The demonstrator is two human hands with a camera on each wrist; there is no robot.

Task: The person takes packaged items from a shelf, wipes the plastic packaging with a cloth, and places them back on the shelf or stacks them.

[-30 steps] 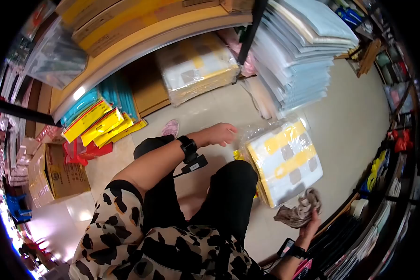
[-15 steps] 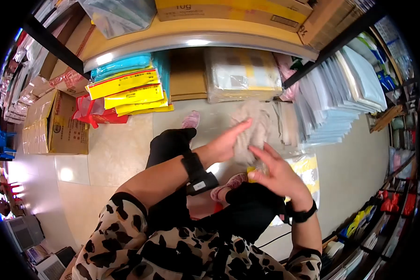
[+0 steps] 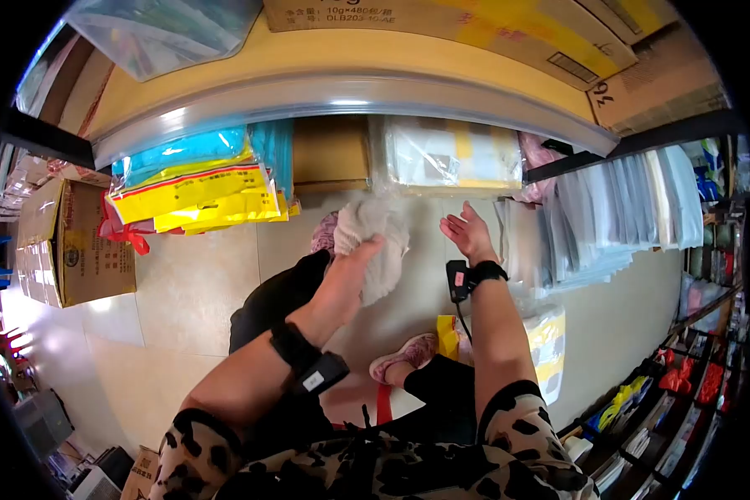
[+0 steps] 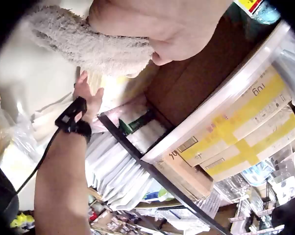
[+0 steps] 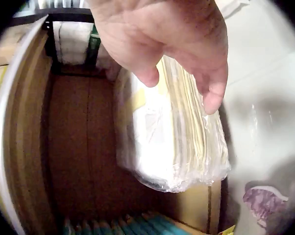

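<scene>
A fluffy greyish-beige rag [image 3: 387, 262] is gripped in my left hand [image 3: 342, 283], above the floor in front of the low shelf. In the left wrist view the rag [image 4: 98, 51] bunches out beneath the curled fingers. My right hand [image 3: 472, 235] holds nothing, its fingers loosely spread, a little to the right of the rag. Close beyond it on the bottom shelf lies a plastic-wrapped white and yellow bundle [image 3: 425, 158]. The right wrist view shows this bundle [image 5: 155, 142] under the fingers, overlapped by them.
Teal and yellow packets [image 3: 217, 200] hang over the shelf's left front. A tall stack of pale sheets in plastic [image 3: 592, 225] stands at the right. Another wrapped bundle [image 3: 546, 342] lies on the floor by my right arm. The shelf edge [image 3: 350, 104] runs overhead; a carton [image 3: 92, 242] sits left.
The rag passed from my right hand, through both hands, to my left. My right hand drew away from it, now reaching forward. The head view turned toward the shelf.
</scene>
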